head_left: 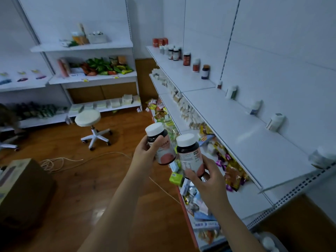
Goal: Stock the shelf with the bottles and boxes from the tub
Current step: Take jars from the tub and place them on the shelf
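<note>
While you faced the white top shelf, your left hand gripped a dark white-capped bottle, fingers curled round its label. Your right hand held a matching second bottle the same way, just beside the first. Both bottles hung left of that shelf's front edge, above the wooden floor.

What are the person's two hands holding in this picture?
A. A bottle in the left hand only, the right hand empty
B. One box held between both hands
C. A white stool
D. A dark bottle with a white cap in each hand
D: the left hand grips one bottle and the right hand grips another bottle, both dark with white caps.
</note>
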A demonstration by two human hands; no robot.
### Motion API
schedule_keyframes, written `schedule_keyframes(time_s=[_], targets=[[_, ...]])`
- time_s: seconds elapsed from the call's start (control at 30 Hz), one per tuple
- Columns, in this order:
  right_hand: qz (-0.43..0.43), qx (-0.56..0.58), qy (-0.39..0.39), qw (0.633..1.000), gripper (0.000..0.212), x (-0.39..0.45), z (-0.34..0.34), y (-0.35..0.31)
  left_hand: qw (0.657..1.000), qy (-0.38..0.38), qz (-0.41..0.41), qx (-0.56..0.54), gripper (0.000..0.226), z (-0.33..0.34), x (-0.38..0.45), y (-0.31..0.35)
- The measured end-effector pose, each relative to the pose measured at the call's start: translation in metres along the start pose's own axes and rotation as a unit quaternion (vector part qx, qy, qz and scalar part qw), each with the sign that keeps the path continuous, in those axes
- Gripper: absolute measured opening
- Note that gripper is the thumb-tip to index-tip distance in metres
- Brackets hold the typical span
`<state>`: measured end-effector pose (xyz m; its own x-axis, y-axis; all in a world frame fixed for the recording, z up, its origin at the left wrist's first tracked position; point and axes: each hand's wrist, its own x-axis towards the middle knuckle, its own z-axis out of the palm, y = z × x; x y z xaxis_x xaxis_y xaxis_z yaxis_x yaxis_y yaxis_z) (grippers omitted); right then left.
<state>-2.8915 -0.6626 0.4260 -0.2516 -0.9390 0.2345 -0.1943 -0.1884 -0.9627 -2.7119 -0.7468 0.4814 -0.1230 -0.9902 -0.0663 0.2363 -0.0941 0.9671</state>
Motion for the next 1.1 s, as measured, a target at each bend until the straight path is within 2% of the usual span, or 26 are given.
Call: schedule_keyframes(time_s=[0.17, 0.37, 0.67, 0.87, 1.1], targets=[[-0.012, -0.027, 0.006, 1.0, 0.047, 0.038, 0.019, -0.001, 1.0, -0.003, -0.001, 0.011, 0.045, -0.015, 0.036, 0.004], [-0.012, -0.044, 0.012, 0.999, 0.066, 0.111, 0.046, 0.02, 0.999, -0.013, 0.01, 0.046, 0.037, -0.033, 0.105, 0.009], [-0.008, -0.017, 0.029, 0.999, 0.062, 0.266, 0.098, 0.045, 0.996, -0.006, 0.01, 0.091, 0.029, -0.043, 0.268, 0.049], [-0.01, -0.018, 0.012, 1.0, 0.063, 0.363, 0.135, 0.052, 0.995, 0.013, 0.003, 0.095, 0.043, -0.063, 0.36, 0.061], [0.018, -0.035, 0.021, 0.999, 0.054, 0.446, 0.183, 0.069, 0.995, 0.014, -0.024, 0.091, 0.032, -0.098, 0.455, 0.058]])
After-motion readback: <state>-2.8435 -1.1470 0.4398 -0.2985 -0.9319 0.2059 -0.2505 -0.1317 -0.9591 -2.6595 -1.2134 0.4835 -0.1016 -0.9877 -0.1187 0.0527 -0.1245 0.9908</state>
